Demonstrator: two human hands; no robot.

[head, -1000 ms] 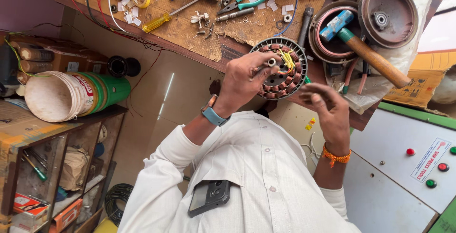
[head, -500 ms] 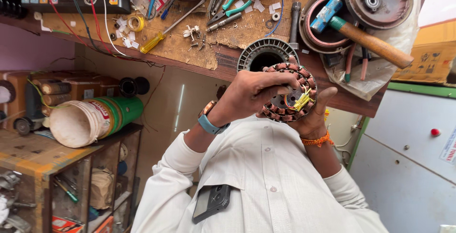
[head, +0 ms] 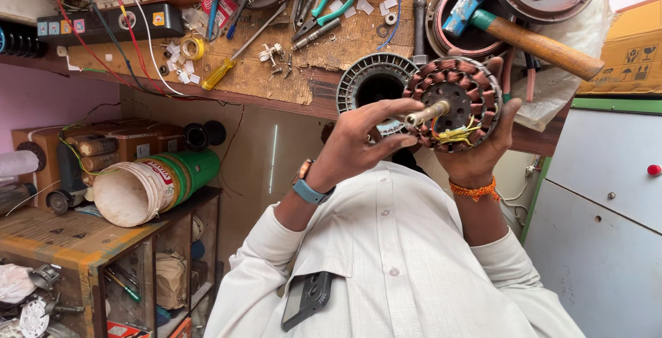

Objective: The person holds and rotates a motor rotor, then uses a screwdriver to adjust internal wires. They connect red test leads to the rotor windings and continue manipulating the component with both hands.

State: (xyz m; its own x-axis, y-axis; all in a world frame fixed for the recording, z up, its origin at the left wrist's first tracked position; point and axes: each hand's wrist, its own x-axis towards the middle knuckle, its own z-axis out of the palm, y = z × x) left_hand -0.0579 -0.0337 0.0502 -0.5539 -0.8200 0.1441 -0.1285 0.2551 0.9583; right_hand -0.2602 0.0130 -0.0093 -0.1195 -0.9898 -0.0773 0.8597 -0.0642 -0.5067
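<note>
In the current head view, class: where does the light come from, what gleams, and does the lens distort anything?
Head view: soft, even daylight; a pale streak glares on the cupboard door; the stator's shaft gleams; wide-angle distortion bends the workbench edge; everything is sharp.

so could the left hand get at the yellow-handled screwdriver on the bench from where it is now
Probably yes. The left hand only pinches the shaft of the copper-wound stator, which the right hand supports. The yellow-handled screwdriver lies uncovered near the bench's front edge, with nothing between.
</note>
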